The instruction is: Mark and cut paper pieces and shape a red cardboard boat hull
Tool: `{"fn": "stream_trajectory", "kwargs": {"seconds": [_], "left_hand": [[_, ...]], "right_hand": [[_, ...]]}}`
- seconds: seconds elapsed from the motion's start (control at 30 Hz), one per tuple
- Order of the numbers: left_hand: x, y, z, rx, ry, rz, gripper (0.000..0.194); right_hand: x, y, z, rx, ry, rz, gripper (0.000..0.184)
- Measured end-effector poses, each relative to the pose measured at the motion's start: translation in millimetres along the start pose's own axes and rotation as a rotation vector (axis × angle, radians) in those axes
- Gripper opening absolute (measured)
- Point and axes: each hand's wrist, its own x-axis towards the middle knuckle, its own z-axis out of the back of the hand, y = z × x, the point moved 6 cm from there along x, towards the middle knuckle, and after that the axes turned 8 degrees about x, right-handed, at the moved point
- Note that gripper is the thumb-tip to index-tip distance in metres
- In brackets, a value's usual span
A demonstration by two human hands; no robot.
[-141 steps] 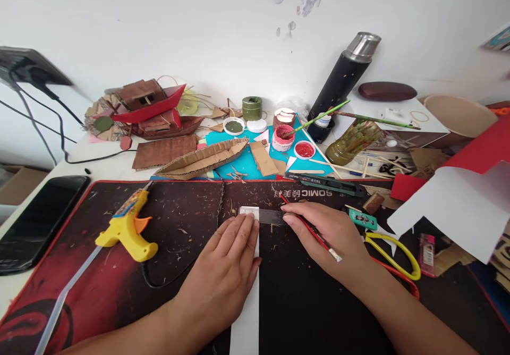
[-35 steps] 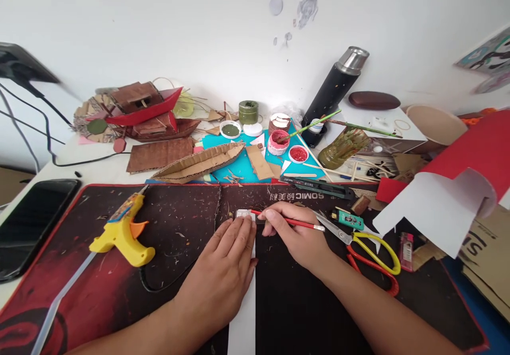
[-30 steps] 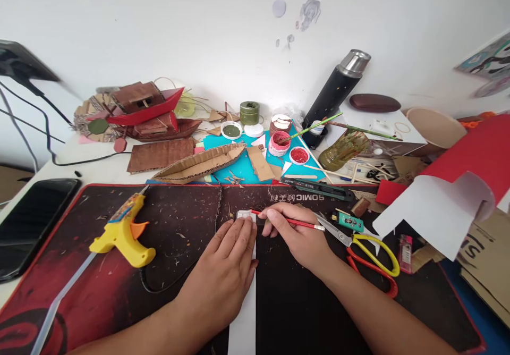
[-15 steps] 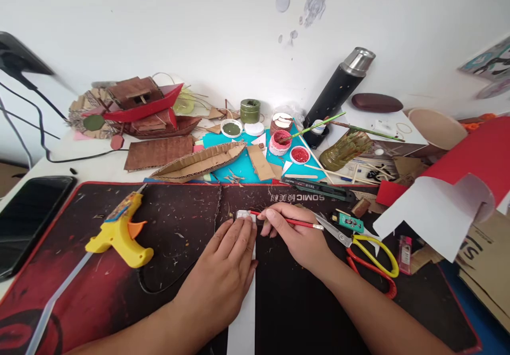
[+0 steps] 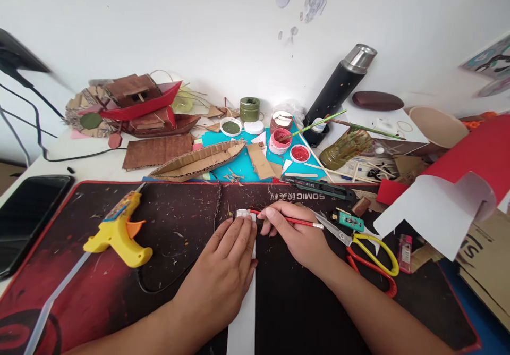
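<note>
My left hand [image 5: 227, 270] lies flat, fingers spread, pressing a long white paper strip [image 5: 241, 323] onto the dark desk mat [image 5: 167, 227]. Just right of it, my right hand [image 5: 297, 238] pinches a thin red pencil [image 5: 295, 221], whose tip rests at the strip's far end [image 5: 244, 214]. The strip runs from there toward me, mostly covered by my left hand. A ruler seen earlier beside the strip is hidden under my right hand.
A yellow glue gun [image 5: 117, 233] lies on the mat at left, scissors [image 5: 368, 254] at right. Behind the mat are a cardboard boat hull [image 5: 199, 159], red model boat [image 5: 135, 105], paint pots [image 5: 281, 140], utility knife [image 5: 322, 187], flask [image 5: 338, 89]. Red-and-white paper roll [image 5: 450, 195] at right, phone [image 5: 24, 217] far left.
Since 4.7 s ago my right hand has slid left and turned the pencil so its tip meets the strip's far end. Over the last second both hands have held still.
</note>
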Motion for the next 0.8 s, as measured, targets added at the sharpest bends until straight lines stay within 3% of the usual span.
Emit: {"fn": "stream_trajectory", "kwargs": {"seconds": [0.8], "left_hand": [[1.8,-0.6,2.4,0.001,-0.012,0.000,0.047]], "right_hand": [[-0.1,0.4,1.2,0.013,0.005,-0.006,0.036]]}}
